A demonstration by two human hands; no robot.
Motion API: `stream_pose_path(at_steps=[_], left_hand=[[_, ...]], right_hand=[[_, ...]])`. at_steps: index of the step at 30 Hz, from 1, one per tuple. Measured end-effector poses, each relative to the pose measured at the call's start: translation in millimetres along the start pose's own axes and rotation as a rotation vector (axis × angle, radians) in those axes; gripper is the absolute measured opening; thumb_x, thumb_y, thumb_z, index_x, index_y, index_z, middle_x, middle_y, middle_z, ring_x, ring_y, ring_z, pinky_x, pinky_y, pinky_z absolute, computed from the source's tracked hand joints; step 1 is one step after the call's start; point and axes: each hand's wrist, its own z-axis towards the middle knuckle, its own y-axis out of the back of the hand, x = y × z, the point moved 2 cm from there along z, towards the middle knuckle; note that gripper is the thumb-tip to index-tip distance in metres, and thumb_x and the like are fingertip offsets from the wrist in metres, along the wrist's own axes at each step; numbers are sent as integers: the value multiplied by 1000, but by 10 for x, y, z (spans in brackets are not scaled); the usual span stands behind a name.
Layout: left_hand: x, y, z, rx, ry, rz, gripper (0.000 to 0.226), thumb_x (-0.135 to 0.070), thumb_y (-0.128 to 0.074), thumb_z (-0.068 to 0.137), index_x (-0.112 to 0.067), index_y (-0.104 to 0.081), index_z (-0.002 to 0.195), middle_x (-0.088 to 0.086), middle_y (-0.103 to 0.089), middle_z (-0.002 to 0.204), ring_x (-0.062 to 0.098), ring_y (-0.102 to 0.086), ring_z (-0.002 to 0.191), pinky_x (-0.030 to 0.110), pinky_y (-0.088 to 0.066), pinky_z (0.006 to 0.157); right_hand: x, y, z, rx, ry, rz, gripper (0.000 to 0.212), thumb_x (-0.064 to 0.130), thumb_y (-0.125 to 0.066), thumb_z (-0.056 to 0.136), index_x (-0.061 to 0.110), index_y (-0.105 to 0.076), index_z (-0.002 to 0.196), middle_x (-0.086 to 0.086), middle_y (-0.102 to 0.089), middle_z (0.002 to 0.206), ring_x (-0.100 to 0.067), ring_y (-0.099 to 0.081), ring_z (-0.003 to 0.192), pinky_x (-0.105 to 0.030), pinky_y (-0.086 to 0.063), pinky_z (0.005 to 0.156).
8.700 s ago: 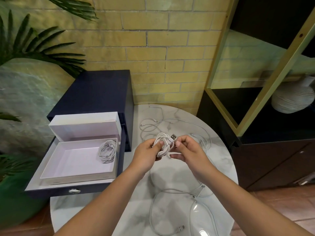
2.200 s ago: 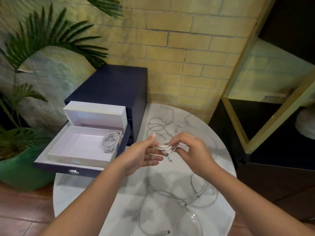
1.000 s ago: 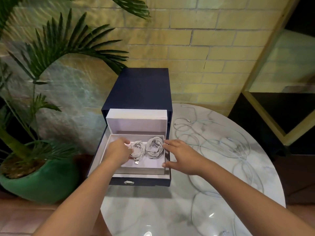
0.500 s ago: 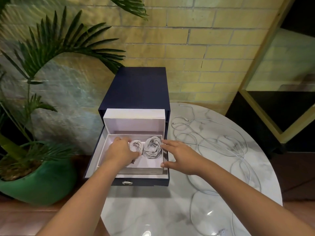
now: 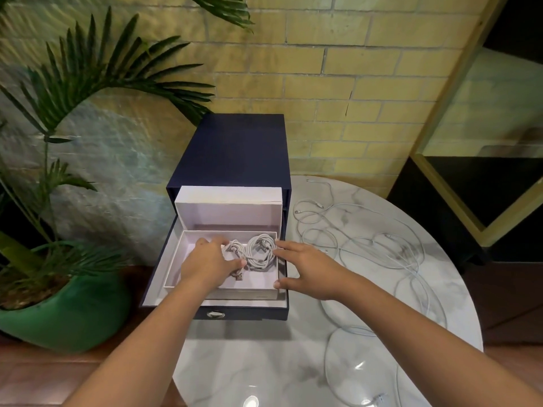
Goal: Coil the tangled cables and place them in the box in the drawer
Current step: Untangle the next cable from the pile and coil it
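Note:
A white box [image 5: 176, 267] sits in the pulled-out navy drawer [image 5: 249, 314], its lid [image 5: 229, 201] standing up behind it. Two coiled white cables lie inside: one coil [image 5: 262, 254] at the right and another coil [image 5: 235, 251] beside it. My left hand [image 5: 207, 264] is inside the box, its fingers curled round the left coil, whose USB plug pokes out below. My right hand [image 5: 302, 267] rests flat on the box's right rim, fingers straight, fingertips touching the right coil. Tangled loose white cables [image 5: 361, 242] spread over the marble table.
The navy drawer cabinet [image 5: 235, 154] stands against the yellow brick wall. The round marble table [image 5: 264, 362] lies to its right. A palm in a green pot [image 5: 58, 315] stands at the left. A dark cabinet with a gold frame [image 5: 458, 201] is at the right.
Over the earlier frames a cable was coiled above the table and carried into the box beside the first coil. In the last half second both hands have hardly shifted.

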Motion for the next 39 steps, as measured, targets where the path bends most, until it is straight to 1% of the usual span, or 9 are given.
stream_pose_path(at_steps=[5,14,17,20,24,28,33,36,39], left_hand=[[-11,28,-3,-4,-5,44,66,-60,-71,74,-30,-51,130,7,-47,130,28,-56,111,39,-47,87],[75,42,18,5,-25,-99,55,-38,-79,76,-19,-60,124,9,-58,122,16,-53,86,27,-41,79],[32,82,-54,-27,-47,-30,46,-35,-72,83,-20,-59,124,6,-55,123,18,-54,89,28,-41,79],[-167,161,-214,-165,-127,18,29,-36,-64,88,-22,-62,114,3,-54,118,26,-56,101,34,-47,81],[-615,179,-485,-263,-314,-102,11,-31,-60,89,-26,-64,99,-7,-56,97,19,-55,91,31,-44,74],[-1118,-37,-720,-185,-502,-270,5,-21,-61,87,-24,-65,88,-14,-51,81,3,-50,72,23,-42,71],[-1519,-531,-951,23,-623,-333,5,-21,-63,86,-26,-64,84,-13,-53,77,2,-52,71,17,-40,68],[-1588,-903,-1041,158,-605,-307,4,-23,-62,86,-25,-65,85,-12,-54,79,0,-51,72,15,-38,68],[-1615,-1249,-1133,274,-548,-287,7,-21,-60,88,-23,-66,88,-10,-56,84,2,-53,72,18,-44,70]], right_hand=[[-7,-7,0,-5,5,-16,74,53,-59,87,24,-31,149,7,-20,159,-17,-23,143,-40,-28,115],[-44,-17,-5,-27,27,3,74,54,-59,87,23,-32,149,7,-20,159,-18,-23,143,-40,-28,115],[-65,20,-38,-64,56,55,73,52,-61,86,24,-33,148,8,-19,159,-18,-24,143,-39,-28,115],[-132,130,-165,-155,53,155,63,46,-62,88,24,-41,143,6,-32,153,-16,-29,139,-33,-27,115],[-375,260,-429,-264,-10,204,42,40,-62,90,24,-57,128,6,-57,128,-12,-49,120,-30,-39,104],[-679,284,-786,-267,-114,307,22,32,-63,90,24,-67,111,10,-66,103,-3,-59,94,-21,-47,85],[-1059,107,-1217,-208,-254,301,7,23,-65,86,27,-69,83,12,-64,81,-4,-58,74,-22,-50,70],[-1296,-51,-1435,-148,-367,254,14,16,-60,86,25,-68,80,16,-58,75,-3,-55,72,-15,-43,64],[-1595,-329,-1645,-25,-505,157,11,19,-58,87,15,-68,87,6,-64,86,-14,-61,85,-24,-47,70]])
